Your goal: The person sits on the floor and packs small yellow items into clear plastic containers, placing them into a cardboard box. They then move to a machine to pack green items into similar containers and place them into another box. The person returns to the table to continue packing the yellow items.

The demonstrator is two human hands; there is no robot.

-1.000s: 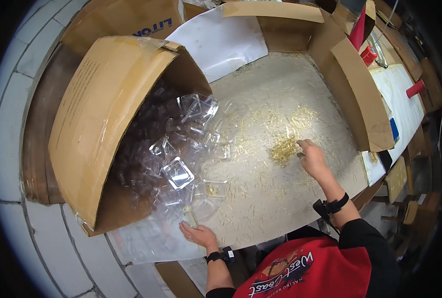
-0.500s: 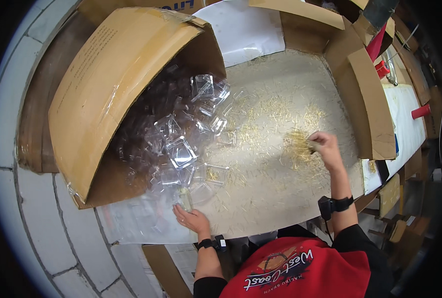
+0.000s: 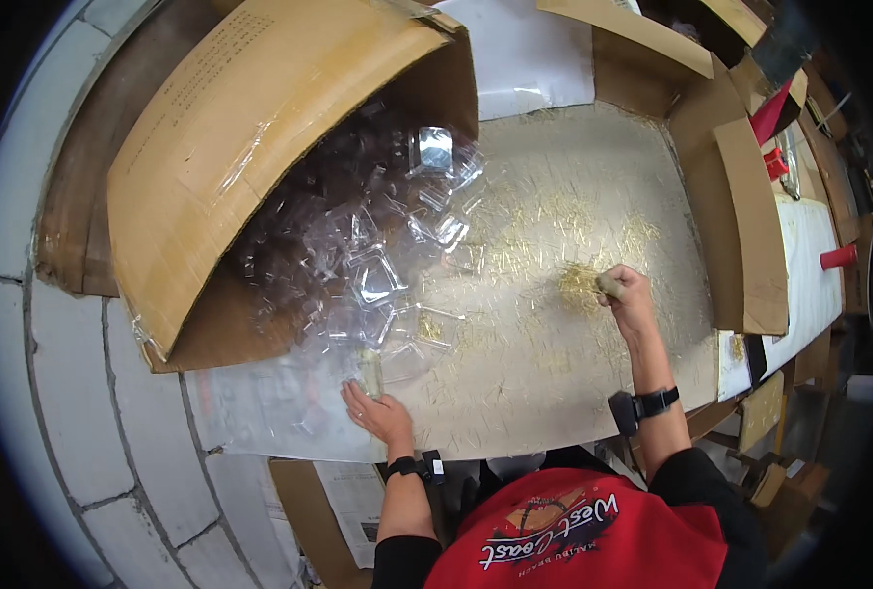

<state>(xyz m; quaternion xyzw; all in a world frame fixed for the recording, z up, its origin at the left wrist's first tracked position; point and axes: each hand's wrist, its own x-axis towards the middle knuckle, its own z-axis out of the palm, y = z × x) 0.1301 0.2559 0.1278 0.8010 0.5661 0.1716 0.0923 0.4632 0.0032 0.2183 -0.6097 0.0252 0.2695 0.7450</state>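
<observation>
Thin gold-coloured metal pins [image 3: 544, 221] lie scattered over the beige work surface. A denser clump of pins [image 3: 580, 288] sits at the fingertips of my right hand [image 3: 630, 299]. That hand is closed, thumb against fingers, with a dull greenish covering on the thumb; which pins it grips is hard to make out. My left hand [image 3: 381, 415] rests at the near left, fingers stretched over the clear plastic sheet [image 3: 269, 417]. A pale greenish piece shows at its thumb side. Just beyond it are clear plastic boxes [image 3: 373, 279], one with some pins in it [image 3: 432, 328].
A large cardboard box [image 3: 230, 137] lies on its side at the left, clear boxes spilling from its mouth. Cardboard walls [image 3: 750, 226] border the right and far sides. A white sheet [image 3: 525, 59] stands at the back. Red cylinders [image 3: 839, 257] lie beyond the right wall.
The whole view has shifted slightly. My right hand has turned and its fingers have curled in more beside the pin clump. My left hand stays in about the same place.
</observation>
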